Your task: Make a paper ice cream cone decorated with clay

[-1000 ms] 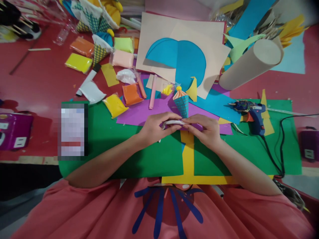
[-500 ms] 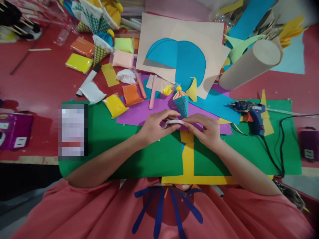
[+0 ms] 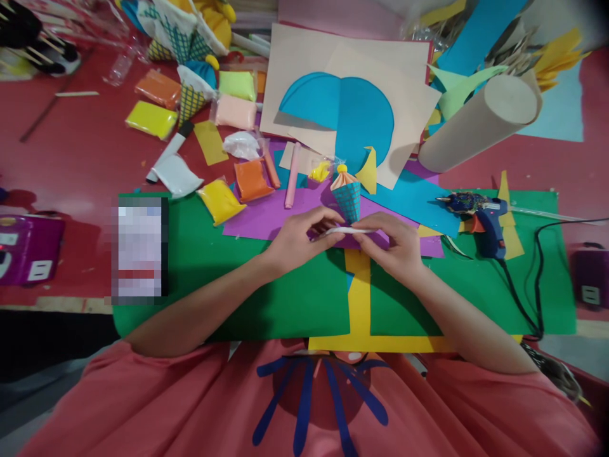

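A thin strip of white modelling clay (image 3: pixel 349 230) stretches between my two hands. My left hand (image 3: pixel 304 233) pinches its left part between thumb and fingers. At the other end, my right hand (image 3: pixel 392 242) has it pinched the same way. Just beyond the fingertips is a small blue cone (image 3: pixel 347 200) with a grid pattern, a peach top and a yellow ball. Its lower tip lies close to my right fingers. Purple paper (image 3: pixel 257 222) and a green sheet (image 3: pixel 285 298) spread beneath my hands.
A blue glue gun (image 3: pixel 485 219) with its cord lies at the right. Clay packets, such as a yellow one (image 3: pixel 221 202) and an orange one (image 3: pixel 252 179), sit at the left, near a phone (image 3: pixel 140 247). Farther back stand a paper roll (image 3: pixel 480 124) and blue cut paper (image 3: pixel 366 114).
The white clay strip has shifted right and now runs straighter between my hands, where before a curved end showed inside my left hand. The blue cone has stayed in place.
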Demonstrator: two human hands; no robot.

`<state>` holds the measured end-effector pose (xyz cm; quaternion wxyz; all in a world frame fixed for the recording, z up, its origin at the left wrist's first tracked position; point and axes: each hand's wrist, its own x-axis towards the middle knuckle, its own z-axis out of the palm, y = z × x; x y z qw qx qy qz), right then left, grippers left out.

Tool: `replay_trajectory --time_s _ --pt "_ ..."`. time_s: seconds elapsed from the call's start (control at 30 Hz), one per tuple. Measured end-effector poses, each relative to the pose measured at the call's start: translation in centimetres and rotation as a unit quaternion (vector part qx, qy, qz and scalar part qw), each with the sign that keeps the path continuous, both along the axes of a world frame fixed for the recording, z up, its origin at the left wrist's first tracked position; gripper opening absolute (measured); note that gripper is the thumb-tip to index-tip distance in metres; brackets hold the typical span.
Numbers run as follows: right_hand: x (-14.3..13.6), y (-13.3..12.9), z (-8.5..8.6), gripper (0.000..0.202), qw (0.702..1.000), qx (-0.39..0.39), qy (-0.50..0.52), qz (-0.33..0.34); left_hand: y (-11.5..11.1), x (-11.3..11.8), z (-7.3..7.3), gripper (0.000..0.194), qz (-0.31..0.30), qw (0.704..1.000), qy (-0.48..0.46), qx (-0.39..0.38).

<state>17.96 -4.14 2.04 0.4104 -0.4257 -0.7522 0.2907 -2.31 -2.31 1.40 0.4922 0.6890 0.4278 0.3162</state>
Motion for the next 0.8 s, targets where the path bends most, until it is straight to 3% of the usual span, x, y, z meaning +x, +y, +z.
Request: replay_trajectory --time_s 0.2,0.37,0.63,0.8 --pt "-0.13 0.14 -0.09 0.011 0.999 -0.011 0.006 0.039 -0.04 -0.02 0.31 0.042 -0.005 1.0 0.007 0.012" --pt "0.02 0.34 -0.01 0.008 0.999 -0.017 0.038 0.01 0.29 0.01 0.28 0.044 0.015 0.999 -0.041 -0.03" --pt "-0.27 0.19 0.21 0.025 0.989 -0.138 0.044 0.023 0.23 0.0 0.63 0.043 0.0 1.0 -0.029 0.004" --pt "-0.13 0.23 0.06 0.01 0.994 -0.094 0.057 0.007 0.36 0.01 0.44 0.043 0.002 1.0 -0.025 -0.014"
